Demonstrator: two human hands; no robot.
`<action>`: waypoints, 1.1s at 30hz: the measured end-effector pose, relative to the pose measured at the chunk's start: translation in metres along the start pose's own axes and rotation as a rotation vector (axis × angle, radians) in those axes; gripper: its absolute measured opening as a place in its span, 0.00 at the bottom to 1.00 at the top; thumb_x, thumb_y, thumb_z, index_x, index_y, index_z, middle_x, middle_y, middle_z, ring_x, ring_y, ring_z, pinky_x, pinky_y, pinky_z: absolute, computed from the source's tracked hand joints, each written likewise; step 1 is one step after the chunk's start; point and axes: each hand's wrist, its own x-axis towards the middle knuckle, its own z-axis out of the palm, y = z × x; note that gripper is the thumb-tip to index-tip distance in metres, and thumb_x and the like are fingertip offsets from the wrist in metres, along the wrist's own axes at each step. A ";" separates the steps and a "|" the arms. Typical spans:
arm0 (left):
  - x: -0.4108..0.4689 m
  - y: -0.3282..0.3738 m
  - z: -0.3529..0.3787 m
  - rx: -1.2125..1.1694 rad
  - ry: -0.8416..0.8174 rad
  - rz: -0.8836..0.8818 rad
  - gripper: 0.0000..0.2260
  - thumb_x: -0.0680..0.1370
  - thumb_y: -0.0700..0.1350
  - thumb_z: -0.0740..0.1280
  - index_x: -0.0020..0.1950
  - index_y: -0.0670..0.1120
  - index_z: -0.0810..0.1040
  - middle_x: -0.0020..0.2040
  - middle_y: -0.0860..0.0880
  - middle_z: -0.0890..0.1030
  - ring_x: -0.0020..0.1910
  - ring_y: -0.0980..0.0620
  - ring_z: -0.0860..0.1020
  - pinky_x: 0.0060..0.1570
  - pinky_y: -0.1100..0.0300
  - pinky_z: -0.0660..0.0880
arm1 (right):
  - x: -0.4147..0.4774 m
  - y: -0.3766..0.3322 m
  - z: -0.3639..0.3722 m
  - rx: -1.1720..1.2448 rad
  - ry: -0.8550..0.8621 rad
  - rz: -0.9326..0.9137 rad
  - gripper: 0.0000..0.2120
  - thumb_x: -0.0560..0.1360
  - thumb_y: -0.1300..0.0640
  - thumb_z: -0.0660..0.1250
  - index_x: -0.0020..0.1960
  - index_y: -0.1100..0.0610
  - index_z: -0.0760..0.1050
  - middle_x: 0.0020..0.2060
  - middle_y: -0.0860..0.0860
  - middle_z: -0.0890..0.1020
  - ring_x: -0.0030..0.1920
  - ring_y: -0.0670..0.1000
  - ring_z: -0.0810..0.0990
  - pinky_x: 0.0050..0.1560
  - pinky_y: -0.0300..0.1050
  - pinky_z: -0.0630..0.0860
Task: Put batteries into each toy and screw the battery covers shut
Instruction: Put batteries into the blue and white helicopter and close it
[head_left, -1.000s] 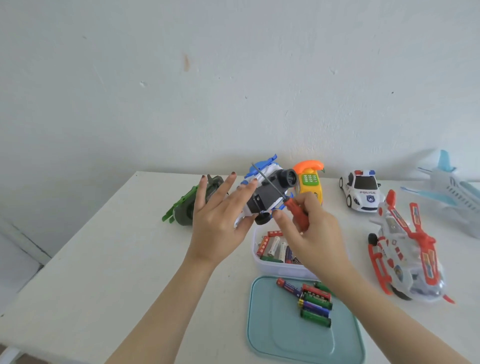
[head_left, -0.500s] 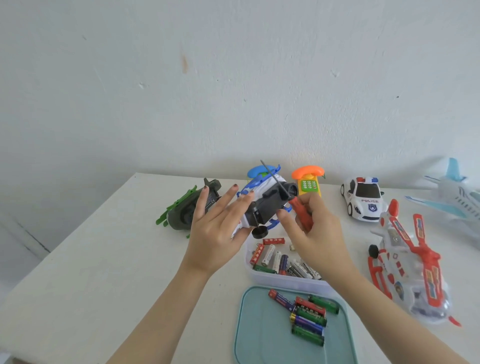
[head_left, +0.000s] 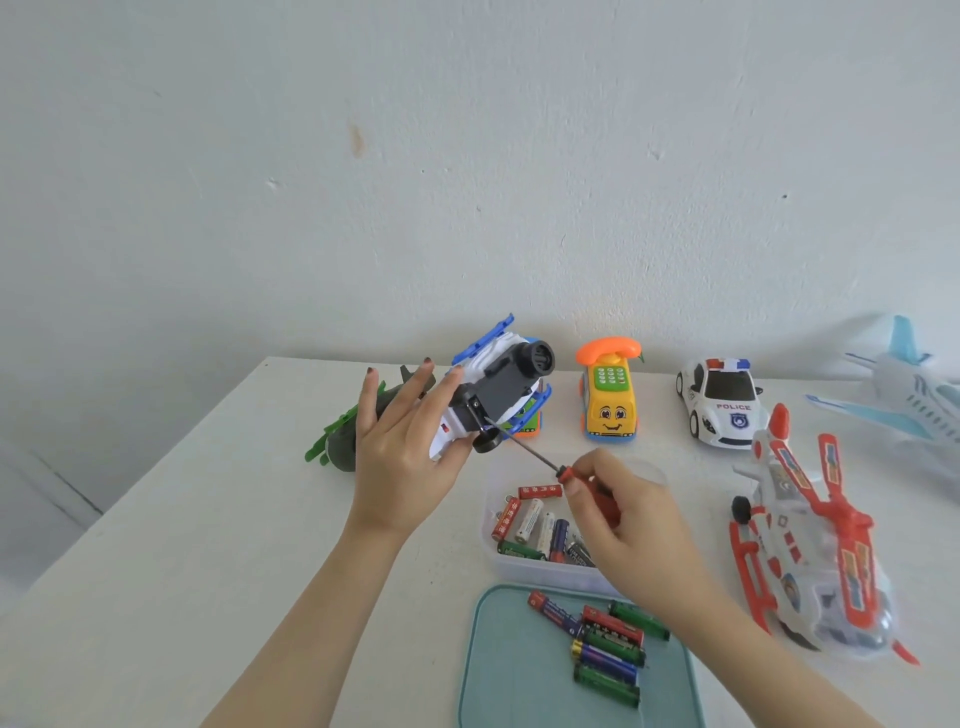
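My left hand (head_left: 402, 457) holds a white and blue toy helicopter (head_left: 498, 389) above the table, its black underside turned toward me. My right hand (head_left: 626, 519) grips the red handle of a screwdriver (head_left: 535, 454). The thin shaft runs up and left, and its tip meets the black underside near a small wheel. Below lie a clear tub (head_left: 491, 558) of batteries and a teal lid (head_left: 514, 675) with several loose batteries (head_left: 605, 642) on it.
A green toy (head_left: 337, 447) lies behind my left hand. Along the wall stand a yellow phone car (head_left: 610, 402), a white police car (head_left: 722, 408) and a pale blue plane (head_left: 914, 395). A red and white helicopter (head_left: 810, 540) lies at the right. Bare white table (head_left: 182, 545) stretches left.
My right hand has dropped and swung the screwdriver round: its shaft pointed up and away before, and now its tip touches the toy's underside. The left hand tilted the toy slightly.
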 end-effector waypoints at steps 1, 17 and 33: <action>0.000 0.001 0.000 0.003 -0.001 0.012 0.20 0.75 0.47 0.68 0.66 0.43 0.71 0.57 0.44 0.83 0.63 0.50 0.75 0.75 0.47 0.53 | -0.001 0.000 0.000 -0.011 0.004 0.000 0.05 0.79 0.55 0.61 0.44 0.52 0.72 0.24 0.44 0.73 0.25 0.47 0.69 0.26 0.36 0.61; -0.001 0.004 0.007 0.042 -0.017 0.057 0.20 0.73 0.45 0.70 0.64 0.43 0.73 0.56 0.45 0.84 0.62 0.49 0.75 0.75 0.46 0.54 | -0.012 0.007 -0.010 0.032 0.234 0.163 0.08 0.80 0.56 0.59 0.41 0.51 0.67 0.23 0.44 0.73 0.26 0.45 0.71 0.25 0.35 0.64; -0.004 0.002 0.008 0.045 -0.053 0.113 0.18 0.75 0.45 0.68 0.63 0.44 0.74 0.55 0.45 0.84 0.62 0.50 0.75 0.74 0.46 0.55 | 0.001 0.019 -0.014 -0.033 0.100 0.194 0.09 0.80 0.51 0.56 0.42 0.49 0.67 0.23 0.47 0.71 0.26 0.45 0.71 0.25 0.38 0.60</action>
